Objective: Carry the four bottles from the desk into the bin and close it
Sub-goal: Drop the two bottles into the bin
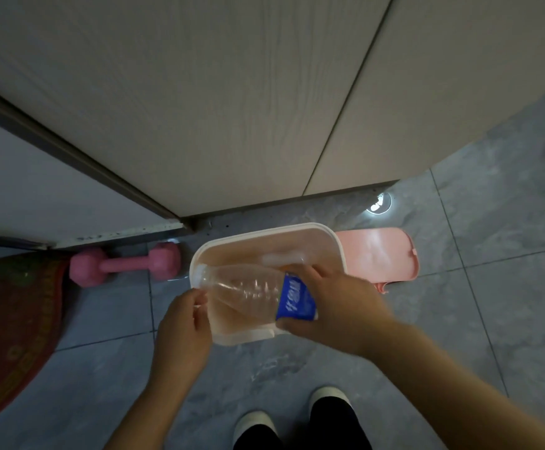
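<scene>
A clear plastic bottle point(248, 289) with a blue label lies sideways over the open pink bin point(326, 237) on the floor. My right hand point(336, 306) grips its labelled base end. My left hand point(185, 319) pinches the white-capped neck at the bin's left rim. Inside the bin another clear bottle point(280, 257) shows faintly. The bin's pink lid point(378, 254) lies flat on the floor just right of the bin.
A pink dumbbell point(121, 264) lies left of the bin by the wall. A red round mat point(11, 326) covers the floor at far left. Cabinet doors point(232, 108) rise behind the bin. My two feet point(297, 420) stand on grey tiles below.
</scene>
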### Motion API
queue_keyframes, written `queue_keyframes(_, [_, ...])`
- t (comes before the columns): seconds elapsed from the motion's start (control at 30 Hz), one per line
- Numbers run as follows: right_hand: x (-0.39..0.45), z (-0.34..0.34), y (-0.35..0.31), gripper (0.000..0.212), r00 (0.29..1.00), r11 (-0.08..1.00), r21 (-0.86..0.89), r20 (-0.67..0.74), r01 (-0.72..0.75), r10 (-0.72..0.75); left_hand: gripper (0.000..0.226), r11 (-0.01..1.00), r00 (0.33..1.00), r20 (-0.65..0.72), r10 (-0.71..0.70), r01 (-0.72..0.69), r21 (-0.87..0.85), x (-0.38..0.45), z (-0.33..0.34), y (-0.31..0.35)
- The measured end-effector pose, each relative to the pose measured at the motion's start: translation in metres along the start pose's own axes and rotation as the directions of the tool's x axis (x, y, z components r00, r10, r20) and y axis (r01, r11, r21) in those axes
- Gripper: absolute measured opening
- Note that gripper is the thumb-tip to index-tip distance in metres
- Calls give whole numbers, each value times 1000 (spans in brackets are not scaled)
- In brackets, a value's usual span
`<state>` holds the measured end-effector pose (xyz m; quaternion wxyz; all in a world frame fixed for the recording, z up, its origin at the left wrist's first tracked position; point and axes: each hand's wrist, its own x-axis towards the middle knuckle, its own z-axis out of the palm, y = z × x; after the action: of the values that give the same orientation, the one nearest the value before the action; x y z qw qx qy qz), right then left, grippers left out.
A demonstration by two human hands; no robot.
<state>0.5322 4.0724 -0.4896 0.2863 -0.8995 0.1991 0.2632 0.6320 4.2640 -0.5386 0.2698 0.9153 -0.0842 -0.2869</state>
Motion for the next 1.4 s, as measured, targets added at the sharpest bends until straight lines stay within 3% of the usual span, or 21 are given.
queue_keyframes(0.13, [44,9,-4,68,1000,988,-156,-11,-2,0,34,999,999,-40,-5,3,-42,-4,1,-6])
queue_keyframes(0.43, [85,50,-5,74,994,897,-441,111,28,23,31,999,1000,-4,26,-26,-41,-9,20,-10])
queue_keyframes(0.67, [86,59,-5,49,991,919,-392,130,45,7,30,999,1000,6,23,-22,-46,-10,24,-6])
queue_keyframes(0.77, [75,63,0,43,994,955,-296,105,12,20,30,999,1000,14,21,-20,-37,-12,24,-1])
queue_keyframes(0.87, [56,58,5,38,996,994,-87,54,-68,73,29,999,1000,30,-6,7,-38,-18,20,5])
queue_keyframes(1.03, [4,46,2,32,986,952,263,4,-160,164,25,982,988,91,-126,137,-130,-41,1,25])
queue_keyframes(1.23, [-76,2,-10,26,932,753,571,61,-327,358,24,982,976,150,-155,168,-81,-91,-35,61])
queue_keyframes(1.4, [-148,-45,-16,24,877,524,760,124,-384,463,23,987,968,196,-155,162,-18,-142,-69,96])
